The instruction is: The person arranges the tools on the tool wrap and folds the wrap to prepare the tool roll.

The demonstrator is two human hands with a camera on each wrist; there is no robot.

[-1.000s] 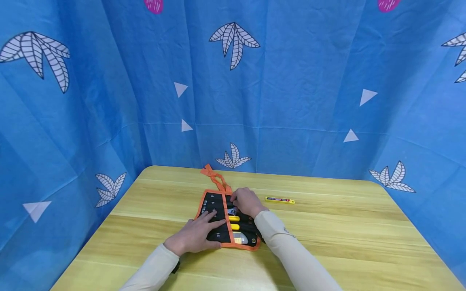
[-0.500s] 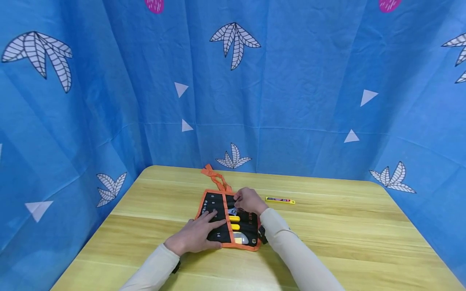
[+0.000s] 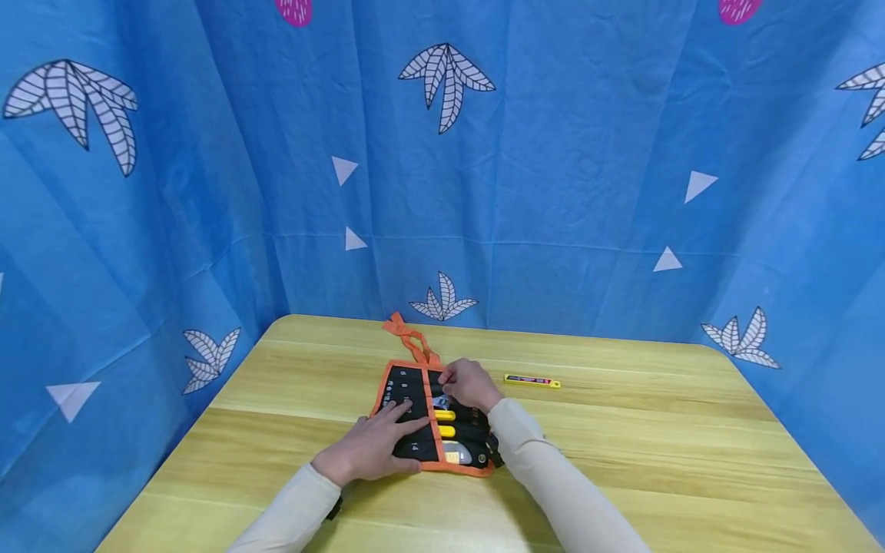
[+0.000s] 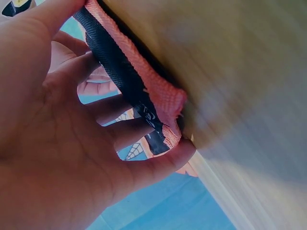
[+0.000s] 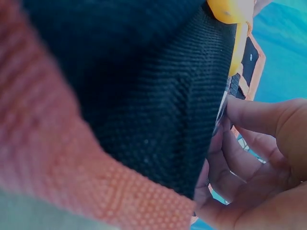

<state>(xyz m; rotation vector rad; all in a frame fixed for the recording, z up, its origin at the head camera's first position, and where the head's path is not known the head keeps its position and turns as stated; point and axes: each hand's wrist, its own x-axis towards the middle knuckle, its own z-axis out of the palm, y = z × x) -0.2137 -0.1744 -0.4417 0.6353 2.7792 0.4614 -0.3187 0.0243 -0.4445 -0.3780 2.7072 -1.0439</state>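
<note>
Roughly at the middle of the wooden table (image 3: pixel 622 453) lay a black tool roll (image 3: pixel 432 418) edged in orange, spread flat with its orange tie strap (image 3: pixel 409 338) trailing off toward the far side. The left hand (image 3: pixel 376 445) rested on the roll's left half, fingers straight and spread, pressing the fabric down; the left wrist view showed the same flat fingers along the roll's orange hem. The right hand (image 3: pixel 472 384) sat over the far right part of the roll, its fingers curled in on something small and silvery (image 3: pixel 441 401) at one of the pockets; the right wrist view showed fingertips pinching at a pocket edge, though what exactly was held could not be made out. Nearer along the right half, two yellow-handled tools (image 3: pixel 445 423) and a grey one (image 3: pixel 458 455) lay in their pockets. A slim yellow utility knife (image 3: pixel 531 380) lay apart on the table, to the right of the roll. Judging from that, the roll was mostly filled, one piece was being seated or drawn at its pocket, and the knife remained outside.
</note>
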